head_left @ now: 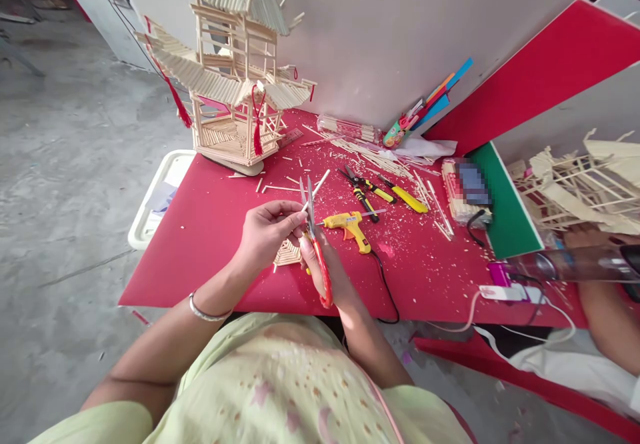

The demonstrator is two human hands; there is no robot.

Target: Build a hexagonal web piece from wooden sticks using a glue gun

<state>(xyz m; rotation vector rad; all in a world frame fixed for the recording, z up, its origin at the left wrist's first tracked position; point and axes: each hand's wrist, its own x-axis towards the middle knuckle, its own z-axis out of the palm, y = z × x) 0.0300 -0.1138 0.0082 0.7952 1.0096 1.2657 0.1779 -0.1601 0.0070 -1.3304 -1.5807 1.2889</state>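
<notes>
My right hand [325,264] is closed round the red handles of a pair of scissors [323,267], whose blades point away from me and stand slightly apart. In my left hand [270,231] a thin wooden stick [321,183] is pinched between thumb and fingers, passing by the scissor blades. Under my hands a small panel of glued sticks [287,254] lies on the red tabletop [200,251], partly hidden. Just right of my right hand rests a yellow glue gun [351,226] with a black cord.
A stick-built pagoda [235,91] stands at the back left. Pliers [367,191], a yellow utility knife [407,196] and loose sticks [370,156] lie beyond the glue gun. At right are a green board [515,211], a power strip [510,293] and another person's arm [613,324].
</notes>
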